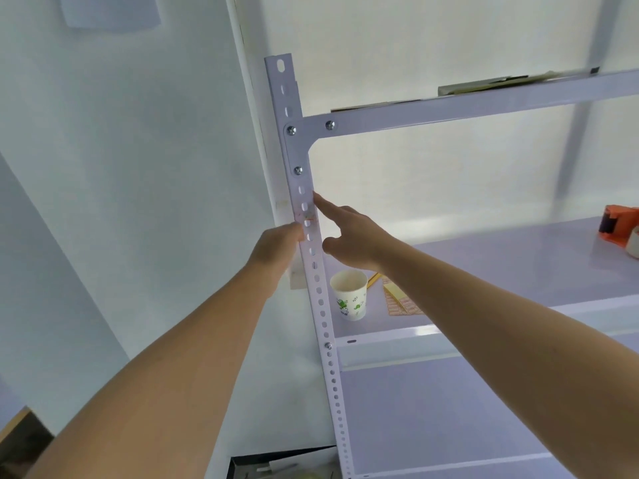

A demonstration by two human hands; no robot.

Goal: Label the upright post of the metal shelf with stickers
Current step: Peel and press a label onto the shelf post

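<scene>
Far left: pale wall, a sheet of paper fixed high on it. A wooden corner shows at the bottom left edge.

The left arm rises from the lower left. The left hand is curled against the left edge of the upright post, with a fingertip or thumb on the post's face. The other fingers are hidden behind the flange, so how far they wrap is unclear.

The post is white perforated angle steel, standing left of centre and bolted to the top shelf rail by a corner bracket. A pale sticker with faint orange marks lies flat on the post's face, below the bracket's lowest bolt and just above the left hand's contact point.

The right hand reaches in from the right. Its index finger is straight, with the tip touching the post's right edge beside the top of the sticker. The thumb sticks out below and the remaining fingers are loosely folded. It holds nothing.

Middle shelf, right of the post: a paper cup with a green leaf print stands upright near the front left corner. Just right of it lie a yellow pencil, a yellow pad and an orange-printed sticker sheet, partly covered by the right forearm. Far right: an orange tape dispenser.

Flat papers lie on the top shelf. A dark box sits at the bottom, left of the post's foot.
</scene>
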